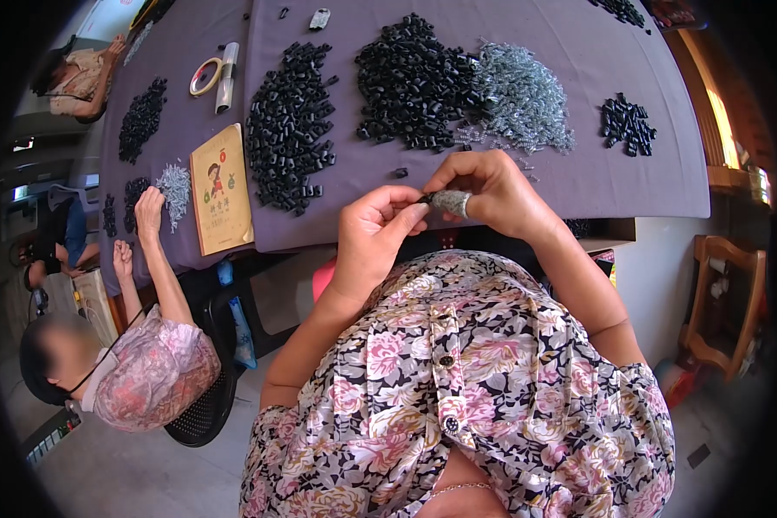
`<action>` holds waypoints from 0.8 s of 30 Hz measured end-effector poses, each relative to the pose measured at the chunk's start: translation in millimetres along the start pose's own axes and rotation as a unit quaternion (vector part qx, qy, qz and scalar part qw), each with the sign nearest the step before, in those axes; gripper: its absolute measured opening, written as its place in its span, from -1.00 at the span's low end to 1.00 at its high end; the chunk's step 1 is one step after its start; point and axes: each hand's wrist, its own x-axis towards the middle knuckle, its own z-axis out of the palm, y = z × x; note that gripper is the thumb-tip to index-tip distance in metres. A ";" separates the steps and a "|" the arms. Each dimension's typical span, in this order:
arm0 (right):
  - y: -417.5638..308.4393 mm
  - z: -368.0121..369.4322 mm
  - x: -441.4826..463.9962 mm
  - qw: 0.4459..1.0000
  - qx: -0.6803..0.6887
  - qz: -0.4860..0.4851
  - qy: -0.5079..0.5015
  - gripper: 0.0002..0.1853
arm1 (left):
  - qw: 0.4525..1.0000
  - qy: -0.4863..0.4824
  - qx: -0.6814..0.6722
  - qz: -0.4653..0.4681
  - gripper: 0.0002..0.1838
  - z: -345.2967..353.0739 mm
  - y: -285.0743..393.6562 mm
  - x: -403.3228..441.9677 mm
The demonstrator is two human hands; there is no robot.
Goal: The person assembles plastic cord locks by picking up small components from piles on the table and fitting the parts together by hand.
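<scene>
My left hand [373,237] and my right hand [485,192] meet at the near edge of the purple-grey tablecloth [354,194]. Thumb and fingers of my left hand pinch a small black piece [425,198]. My right fingertips close on the same piece from the other side. A grey speckled wrap [451,204] covers one finger of my right hand. Beyond my hands lie a big heap of black pieces [414,82] and, touching it, a heap of clear and silvery small parts [522,97]. One loose black piece [401,173] lies just above my hands.
Another black heap [292,129] lies left, beside a yellow booklet [221,190], a tape roll [205,76] and a clear roll [226,78]. A small black pile [627,125] is at right. A co-worker [151,367] sits at left; more people are behind. A wooden chair [704,311] stands right.
</scene>
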 end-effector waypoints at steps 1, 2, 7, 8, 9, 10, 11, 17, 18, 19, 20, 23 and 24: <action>0.0 -0.1 0.0 1.000 -0.004 -0.003 -0.002 -0.83 | 1.000 0.000 0.000 0.000 -0.87 0.0 -0.4 0.1; 0.0 -0.2 -0.5 1.000 -0.007 -0.007 -0.004 -0.83 | 1.000 -0.003 0.007 -0.004 -0.85 -1.0 -1.8 0.1; 1.6 2.1 -1.2 0.996 -0.071 -0.044 0.012 -0.85 | 1.000 0.001 0.021 -0.001 -0.88 0.8 -3.9 -0.9; 1.5 2.9 -1.0 0.996 -0.080 -0.042 0.018 -0.85 | 1.000 0.000 0.023 0.003 -0.88 1.7 -5.0 -0.8; 1.4 3.4 -1.2 0.995 -0.090 -0.039 0.024 -0.86 | 1.000 -0.001 0.025 0.008 -0.88 2.1 -7.1 -0.8; 0.3 2.0 -0.6 0.996 -0.083 -0.017 0.018 -0.86 | 1.000 -0.003 0.027 0.012 -0.87 2.5 -8.0 -0.8; -1.9 -0.7 0.9 0.997 -0.077 0.006 0.011 -0.86 | 1.000 -0.007 0.023 0.009 -0.87 2.6 -7.8 -0.6; -7.4 -4.6 -0.4 0.999 -0.028 0.026 0.009 -0.85 | 1.000 -0.008 -0.007 -0.009 -0.88 2.3 -2.6 1.7; -7.5 -5.1 -0.6 0.999 -0.029 0.021 0.005 -0.85 | 1.000 -0.008 -0.002 -0.011 -0.88 2.6 -2.2 1.5; -7.3 -5.3 -0.6 0.999 -0.031 0.023 0.003 -0.85 | 1.000 -0.007 0.003 -0.012 -0.88 2.5 -1.9 1.4; -6.6 -5.4 -0.8 0.999 -0.032 0.024 0.000 -0.86 | 1.000 -0.007 0.006 -0.012 -0.88 2.6 -2.0 1.4; -4.2 -0.8 -2.3 0.987 -0.151 -0.042 0.031 -0.85 | 1.000 -0.005 0.017 -0.006 -0.87 4.1 -5.9 1.7; -3.3 2.1 -2.4 0.974 -0.209 -0.076 0.047 -0.84 | 1.000 -0.002 0.021 -0.001 -0.87 4.4 -9.3 2.6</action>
